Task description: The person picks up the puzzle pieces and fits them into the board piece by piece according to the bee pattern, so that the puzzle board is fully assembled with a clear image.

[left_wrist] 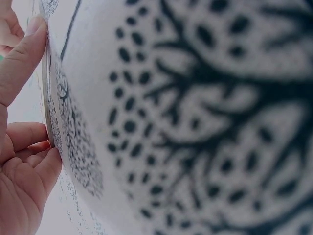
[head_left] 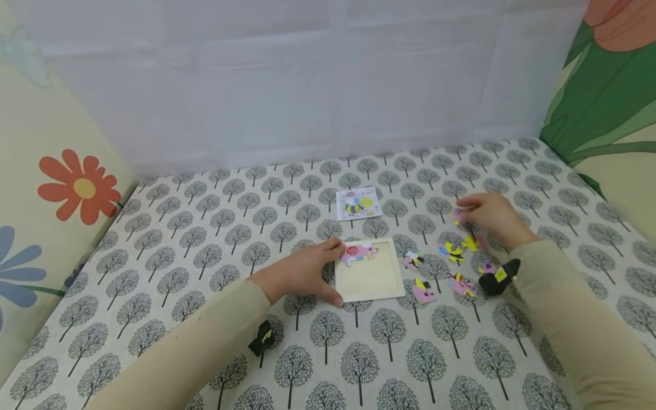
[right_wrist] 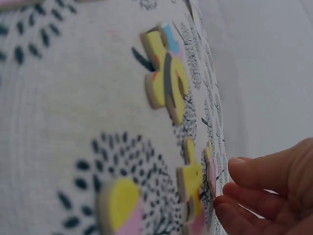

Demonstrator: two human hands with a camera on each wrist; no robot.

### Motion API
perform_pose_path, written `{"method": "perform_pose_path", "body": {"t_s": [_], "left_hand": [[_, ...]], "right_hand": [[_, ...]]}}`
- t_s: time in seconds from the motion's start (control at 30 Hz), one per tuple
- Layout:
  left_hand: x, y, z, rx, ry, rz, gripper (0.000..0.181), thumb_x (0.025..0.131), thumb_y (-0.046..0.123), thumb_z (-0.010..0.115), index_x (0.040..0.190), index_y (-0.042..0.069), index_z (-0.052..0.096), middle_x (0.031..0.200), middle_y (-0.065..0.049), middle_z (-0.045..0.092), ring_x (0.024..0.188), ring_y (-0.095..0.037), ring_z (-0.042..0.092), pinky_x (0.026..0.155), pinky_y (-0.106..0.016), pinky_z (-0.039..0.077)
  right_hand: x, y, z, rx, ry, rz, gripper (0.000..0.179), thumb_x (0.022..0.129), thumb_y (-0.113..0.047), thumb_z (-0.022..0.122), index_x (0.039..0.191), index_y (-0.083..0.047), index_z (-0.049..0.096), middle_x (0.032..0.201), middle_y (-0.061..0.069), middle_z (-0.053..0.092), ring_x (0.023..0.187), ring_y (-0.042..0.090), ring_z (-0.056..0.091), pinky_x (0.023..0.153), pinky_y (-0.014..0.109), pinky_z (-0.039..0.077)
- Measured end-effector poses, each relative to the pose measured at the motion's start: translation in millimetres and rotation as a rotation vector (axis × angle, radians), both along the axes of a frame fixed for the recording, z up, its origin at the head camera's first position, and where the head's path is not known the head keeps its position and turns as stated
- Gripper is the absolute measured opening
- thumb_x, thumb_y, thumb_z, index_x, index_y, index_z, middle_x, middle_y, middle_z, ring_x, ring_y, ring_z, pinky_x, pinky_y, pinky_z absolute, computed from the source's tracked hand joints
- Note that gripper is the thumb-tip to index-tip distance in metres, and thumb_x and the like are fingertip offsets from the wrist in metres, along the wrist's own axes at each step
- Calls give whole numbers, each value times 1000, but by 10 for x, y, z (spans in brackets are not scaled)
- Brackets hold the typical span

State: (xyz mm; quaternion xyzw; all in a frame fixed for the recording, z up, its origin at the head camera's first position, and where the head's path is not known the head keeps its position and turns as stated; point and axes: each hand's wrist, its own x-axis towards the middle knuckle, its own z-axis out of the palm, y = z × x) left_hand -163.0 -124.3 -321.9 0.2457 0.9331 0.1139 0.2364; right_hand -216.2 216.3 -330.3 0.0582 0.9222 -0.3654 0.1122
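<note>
Item: my left hand (head_left: 307,270), thumb and fingers spread wide along the left side of a shallow white tray (head_left: 369,282); the thumb touches near the lower corner and the fingers touch near the upper one.
Item: the tray, flat, just to the right of my left palm; inside, against its top edge, a pink jigsaw section (head_left: 360,254) with a red patch.
Item: my right hand (head_left: 489,215), fingers bent, thumb a little apart from them; at the fingertips, a small pink piece (head_left: 458,217). Whether I have hold of it, I cannot tell.
Item: loose puzzle pieces (head_left: 423,291), pink, yellow and black, scattered between the tray and my right forearm, nearer to me than the right hand.
Item: a bee picture card (head_left: 359,204), behind the tray, apart from both hands.
Item: a tree-print cloth (head_left: 154,353), beneath everything listed
</note>
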Motion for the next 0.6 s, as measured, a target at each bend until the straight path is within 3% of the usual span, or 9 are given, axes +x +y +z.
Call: {"method": "perform_pose_path", "body": {"t_s": [0.2, 0.4, 0.6], "left_hand": [[-3, 4, -2, 3, -1, -2, 109, 64, 49, 79, 147, 12, 19, 156, -5, 8, 140, -30, 16, 115, -42, 16], [-2, 4, -9, 4, 0, -2, 110, 64, 49, 79, 147, 12, 19, 156, -4, 7, 140, -30, 17, 115, -42, 16], [-3, 1, -6, 1, 5, -2, 110, 63, 50, 79, 147, 12, 19, 156, -5, 8, 140, -31, 17, 115, -43, 16]], "right_hand": [[6, -9, -20, 106, 39, 34, 46, 92, -13, 55, 133, 4, 44, 129, 28, 48, 115, 41, 48, 97, 53, 41], [0, -13, -16, 138, 17, 50, 52, 90, -14, 57, 134, 9, 40, 132, 30, 43, 117, 43, 45, 100, 55, 38], [-14, -28, -16, 158, 1, 51, 46, 90, -15, 58, 128, 9, 47, 126, 30, 49, 108, 42, 52, 96, 55, 42]]}}
